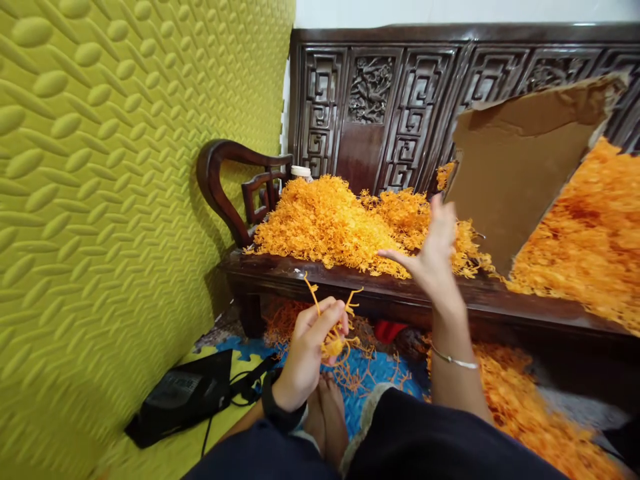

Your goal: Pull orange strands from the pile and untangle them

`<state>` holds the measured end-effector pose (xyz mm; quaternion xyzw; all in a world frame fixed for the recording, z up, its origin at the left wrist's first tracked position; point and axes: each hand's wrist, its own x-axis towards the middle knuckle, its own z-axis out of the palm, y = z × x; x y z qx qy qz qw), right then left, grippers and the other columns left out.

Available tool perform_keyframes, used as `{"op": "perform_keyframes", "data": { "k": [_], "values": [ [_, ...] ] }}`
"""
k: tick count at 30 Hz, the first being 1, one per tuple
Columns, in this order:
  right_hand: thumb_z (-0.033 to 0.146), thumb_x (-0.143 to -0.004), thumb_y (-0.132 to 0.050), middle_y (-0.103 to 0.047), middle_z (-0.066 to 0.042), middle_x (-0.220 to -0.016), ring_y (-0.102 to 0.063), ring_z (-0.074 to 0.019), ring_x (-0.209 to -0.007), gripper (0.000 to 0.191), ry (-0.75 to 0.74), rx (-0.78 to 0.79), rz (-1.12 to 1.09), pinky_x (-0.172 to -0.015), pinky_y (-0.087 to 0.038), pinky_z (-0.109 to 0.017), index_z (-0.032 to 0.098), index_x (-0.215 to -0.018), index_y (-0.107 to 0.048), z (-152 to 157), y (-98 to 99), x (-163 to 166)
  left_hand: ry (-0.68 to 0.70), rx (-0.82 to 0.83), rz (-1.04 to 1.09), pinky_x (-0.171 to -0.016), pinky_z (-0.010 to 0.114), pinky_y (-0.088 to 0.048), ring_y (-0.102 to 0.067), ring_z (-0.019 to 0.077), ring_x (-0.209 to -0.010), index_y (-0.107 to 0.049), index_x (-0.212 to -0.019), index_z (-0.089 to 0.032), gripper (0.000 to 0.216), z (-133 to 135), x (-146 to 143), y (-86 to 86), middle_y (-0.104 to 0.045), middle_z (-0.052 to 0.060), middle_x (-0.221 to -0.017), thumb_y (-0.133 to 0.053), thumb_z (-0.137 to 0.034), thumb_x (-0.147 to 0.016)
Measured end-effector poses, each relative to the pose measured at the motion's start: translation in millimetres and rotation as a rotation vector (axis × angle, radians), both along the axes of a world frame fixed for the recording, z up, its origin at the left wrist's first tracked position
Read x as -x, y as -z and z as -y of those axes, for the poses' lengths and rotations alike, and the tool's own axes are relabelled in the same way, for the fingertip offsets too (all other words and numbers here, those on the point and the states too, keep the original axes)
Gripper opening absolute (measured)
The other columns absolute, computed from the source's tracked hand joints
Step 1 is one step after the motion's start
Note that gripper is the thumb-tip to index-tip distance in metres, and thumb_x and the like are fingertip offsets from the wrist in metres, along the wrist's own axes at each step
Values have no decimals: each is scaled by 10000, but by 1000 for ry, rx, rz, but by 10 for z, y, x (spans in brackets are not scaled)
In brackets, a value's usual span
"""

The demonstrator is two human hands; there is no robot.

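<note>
My left hand (pixel 316 339), with a dark band at its wrist, is closed around a small tangle of thin orange plastic strands (pixel 336 347). Some strands stick up past the fingers, others hang below them. My right hand (pixel 434 250) is raised with thumb and fingers apart, nothing visible in it. It reaches in front of a heap of small orange plastic pieces (pixel 325 223) on the dark wooden bench (pixel 295 277). The hand is slightly blurred, and I cannot tell whether its fingertips touch anything.
A cardboard sheet (pixel 520 167) stands upright on the bench, with a larger orange heap (pixel 585 233) to its right. More orange pieces (pixel 530 407) lie on the floor. A black bag (pixel 183 397) rests on the mat beside the yellow padded wall (pixel 125 200).
</note>
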<state>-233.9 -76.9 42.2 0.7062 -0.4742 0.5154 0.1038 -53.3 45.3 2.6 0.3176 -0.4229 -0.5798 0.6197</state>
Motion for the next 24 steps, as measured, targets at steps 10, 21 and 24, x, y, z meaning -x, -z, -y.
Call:
{"op": "perform_keyframes", "data": {
  "k": [10,21,24],
  "values": [
    [440,-910,-394,-610,-88,-870,-612,-195,-714,344,59,310,553,-729,-508,-397,162,-983,-583,263,134,-108,-32,-4,-54,-305,119,-274,-337,21,-374,-498,-590,-140,306,49,-21,27,-435,-50,-565,-572,-344,-806],
    [299,-790,-537,-564,-149,-1223,-487,-283,-1181,422,-258,-142,121,-1022,-349,-487,151,-1184,-556,234,11,-178,-66,-28,-48,-313,136,-255,-337,19,-332,-505,-589,-140,339,70,-47,44,-433,-56,-526,-553,-395,-808],
    [358,-854,-520,-682,-78,-912,-633,-196,-888,232,-594,-389,189,-855,-483,-358,169,-878,-654,-236,-12,-251,-89,-63,-29,-327,144,-249,-341,24,-311,-509,-605,-144,346,90,-57,42,-409,-67,-472,-536,-423,-807]
  ]
}}
